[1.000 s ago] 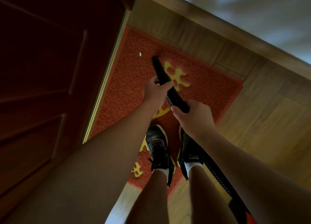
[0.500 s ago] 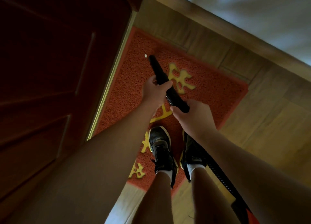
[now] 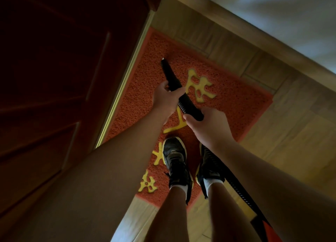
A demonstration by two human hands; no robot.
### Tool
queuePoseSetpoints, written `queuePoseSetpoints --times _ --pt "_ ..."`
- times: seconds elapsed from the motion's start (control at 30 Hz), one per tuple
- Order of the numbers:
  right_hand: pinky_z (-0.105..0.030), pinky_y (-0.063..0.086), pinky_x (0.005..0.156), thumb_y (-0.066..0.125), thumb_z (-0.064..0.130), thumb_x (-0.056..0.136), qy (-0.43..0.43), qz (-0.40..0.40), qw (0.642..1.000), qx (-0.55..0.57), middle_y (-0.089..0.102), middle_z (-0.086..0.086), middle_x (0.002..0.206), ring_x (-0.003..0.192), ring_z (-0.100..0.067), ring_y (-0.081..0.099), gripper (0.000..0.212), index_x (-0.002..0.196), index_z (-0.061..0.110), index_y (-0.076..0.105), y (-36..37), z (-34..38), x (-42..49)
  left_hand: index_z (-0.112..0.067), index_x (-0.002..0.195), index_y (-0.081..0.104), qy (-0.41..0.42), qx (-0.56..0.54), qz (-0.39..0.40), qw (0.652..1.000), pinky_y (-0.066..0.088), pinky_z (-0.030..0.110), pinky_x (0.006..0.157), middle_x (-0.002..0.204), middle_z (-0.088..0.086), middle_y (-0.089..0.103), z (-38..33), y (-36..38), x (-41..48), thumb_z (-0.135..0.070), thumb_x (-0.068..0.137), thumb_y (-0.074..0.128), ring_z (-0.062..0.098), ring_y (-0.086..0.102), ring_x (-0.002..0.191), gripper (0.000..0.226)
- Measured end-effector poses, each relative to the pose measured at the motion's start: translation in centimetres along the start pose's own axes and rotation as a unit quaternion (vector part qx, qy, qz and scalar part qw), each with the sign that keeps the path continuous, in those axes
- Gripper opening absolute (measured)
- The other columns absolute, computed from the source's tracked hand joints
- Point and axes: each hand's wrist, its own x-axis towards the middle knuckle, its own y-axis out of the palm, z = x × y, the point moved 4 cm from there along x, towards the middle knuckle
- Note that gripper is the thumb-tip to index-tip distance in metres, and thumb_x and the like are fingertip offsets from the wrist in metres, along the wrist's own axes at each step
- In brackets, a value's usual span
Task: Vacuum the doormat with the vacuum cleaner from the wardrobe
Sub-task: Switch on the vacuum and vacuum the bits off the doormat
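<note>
1. My left grip [image 3: 164, 100] is wrapped round the black nozzle [image 3: 171, 76] near its middle. My right grip [image 3: 209, 127] clasps the same tube at its back end, where the ribbed hose [image 3: 234, 185] begins.
2. Under me is a plank floor [image 3: 300, 141]. A dark red panelled door [image 3: 54, 78] stands on the left with a brass strip [image 3: 123, 81] along its foot. A wooden skirting [image 3: 236, 31] runs below a pale wall [image 3: 272, 9] at the top right.
3. The mat [image 3: 236, 100] lies on the floor with one long edge against the strip. It is a red rectangle of coarse, looped pile with yellow characters. Both my black-and-yellow shoes [image 3: 175, 161] stand on its near end.
4. The nozzle is slim, matt and tapering, aimed down at the mat's door side. A white speck [image 3: 163, 58] sits at its tip. I cannot tell whether the tip touches the pile.
5. The hose runs back past my right leg to a black-and-red body [image 3: 263, 229] at the lower right edge.
</note>
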Motion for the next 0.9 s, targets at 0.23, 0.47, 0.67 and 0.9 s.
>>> queuePoseSetpoints --times 0.23,0.47,0.67,0.9 --pt "-0.022 0.028 0.041 0.063 0.045 0.093 -0.007 -0.002 1.000 -0.009 0.049 0.004 0.053 0.039 -0.011 0.039 0.041 0.065 0.020 0.047 0.5 0.5 0.3 -0.017 0.123 0.067 0.002 0.008 0.009 1.000 0.058 0.032 0.078 0.109 0.004 0.073 0.0 -0.7 0.6 -0.026 0.087 0.077 0.019 0.070 0.098 0.038" --pt "-0.020 0.028 0.039 0.063 0.044 0.093 -0.005 -0.007 1.000 -0.023 0.051 0.004 0.053 0.040 -0.011 0.041 0.040 0.065 0.019 0.049 0.6 0.8 -0.1 -0.016 0.121 0.068 0.011 0.016 0.013 1.000 0.051 0.024 0.071 0.108 0.003 0.072 0.0 -0.9 0.4 -0.023 0.089 0.075 0.015 0.069 0.096 0.033" --pt "-0.024 0.033 0.040 0.063 0.045 0.093 -0.005 -0.002 1.000 -0.024 0.054 0.001 0.055 0.041 -0.014 0.044 0.039 0.067 0.017 0.051 0.8 0.6 -1.1 -0.015 0.125 0.066 0.008 0.019 0.008 1.000 0.049 0.023 0.070 0.112 0.003 0.071 0.8 -0.8 -0.5 -0.025 0.089 0.075 0.013 0.067 0.098 0.038" --pt "-0.028 0.034 0.043 0.064 0.043 0.092 -0.005 -0.005 1.000 -0.001 0.057 -0.007 0.056 0.044 -0.025 0.048 0.040 0.068 0.013 0.053 1.8 0.3 -3.1 -0.015 0.123 0.067 0.011 0.025 0.014 1.000 0.056 0.032 0.079 0.112 0.004 0.071 2.1 -1.4 -1.6 -0.027 0.088 0.075 0.019 0.068 0.101 0.038"
